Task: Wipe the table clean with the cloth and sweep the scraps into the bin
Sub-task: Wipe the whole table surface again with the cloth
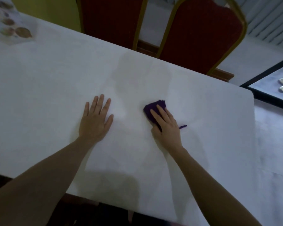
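Cloth (153, 110) lies under right hand (166, 126) fingers (160, 111) (pressed flat).

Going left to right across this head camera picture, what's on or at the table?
Printed sheet at the far left corner → left hand, flat on the table → purple cloth under the right hand → loose purple thread → bin past the table's right end.

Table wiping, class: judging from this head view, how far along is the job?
Done: the white table around the hands shows no scraps. In hand: the right hand presses the purple cloth flat; the left hand rests open on the table. Left: no bin is visible, so sweeping can't be confirmed.
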Demonstrator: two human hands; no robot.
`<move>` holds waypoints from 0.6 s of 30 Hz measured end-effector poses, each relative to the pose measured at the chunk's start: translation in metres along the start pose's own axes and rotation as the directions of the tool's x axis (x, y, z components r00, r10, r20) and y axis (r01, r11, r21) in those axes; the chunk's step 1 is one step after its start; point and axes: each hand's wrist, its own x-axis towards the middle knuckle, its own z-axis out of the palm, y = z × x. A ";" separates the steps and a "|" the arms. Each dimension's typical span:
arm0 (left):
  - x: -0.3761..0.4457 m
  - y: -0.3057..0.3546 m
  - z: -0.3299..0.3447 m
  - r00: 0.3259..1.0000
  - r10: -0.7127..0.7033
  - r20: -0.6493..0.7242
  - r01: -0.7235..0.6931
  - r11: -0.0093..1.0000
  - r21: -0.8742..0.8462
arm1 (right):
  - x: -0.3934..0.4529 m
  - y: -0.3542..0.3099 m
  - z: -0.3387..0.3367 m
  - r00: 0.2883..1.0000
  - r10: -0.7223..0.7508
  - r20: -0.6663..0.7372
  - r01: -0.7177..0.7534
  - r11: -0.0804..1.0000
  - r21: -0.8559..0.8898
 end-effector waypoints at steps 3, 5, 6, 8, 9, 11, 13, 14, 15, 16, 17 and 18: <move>-0.001 0.000 0.000 1.000 0.009 -0.006 -0.009 1.000 -0.003 | -0.010 0.028 -0.019 0.990 0.125 -0.058 -0.126 0.992 -0.015; -0.001 0.000 0.000 1.000 0.015 -0.022 -0.015 1.000 -0.009 | 0.009 0.038 -0.028 0.966 0.235 -0.105 -0.236 0.972 0.008; -0.001 0.000 0.000 0.999 0.022 -0.030 -0.022 1.000 -0.011 | 0.024 0.039 -0.029 0.949 0.286 -0.131 -0.286 0.958 0.018; -0.001 -0.001 0.001 0.999 0.030 -0.040 -0.031 0.999 -0.011 | 0.056 0.030 -0.025 0.919 0.358 -0.167 -0.358 0.933 0.036; -0.001 -0.001 0.002 0.998 0.032 -0.047 -0.033 0.999 -0.012 | 0.069 0.021 -0.019 0.912 0.372 -0.171 -0.371 0.928 0.039; 0.000 -0.002 0.002 0.998 0.036 -0.049 -0.037 0.999 -0.019 | 0.082 -0.006 -0.005 0.921 0.359 -0.152 -0.357 0.933 0.039; 0.000 -0.003 0.002 0.998 0.038 -0.049 -0.039 0.999 -0.020 | 0.073 -0.036 0.010 0.951 0.289 -0.112 -0.288 0.957 0.026; -0.001 -0.002 0.002 0.998 0.041 -0.051 -0.042 0.999 -0.018 | 0.062 -0.049 0.018 0.967 0.238 -0.093 -0.237 0.971 0.021; -0.001 -0.002 0.002 0.998 0.043 -0.049 -0.044 0.999 -0.021 | 0.046 -0.060 0.024 0.981 0.181 -0.074 -0.179 0.984 0.023; -0.002 -0.002 0.002 0.998 0.042 -0.043 -0.043 0.999 -0.033 | 0.026 -0.069 0.028 0.991 0.121 -0.056 -0.120 0.992 0.025; -0.002 -0.002 0.001 0.999 0.041 -0.034 -0.043 0.998 -0.051 | 0.006 -0.074 0.031 0.997 0.069 -0.037 -0.069 0.997 0.021; -0.002 -0.004 0.001 0.999 0.046 -0.019 -0.048 0.997 -0.066 | -0.016 -0.074 0.032 0.999 0.036 -0.021 -0.036 0.999 0.008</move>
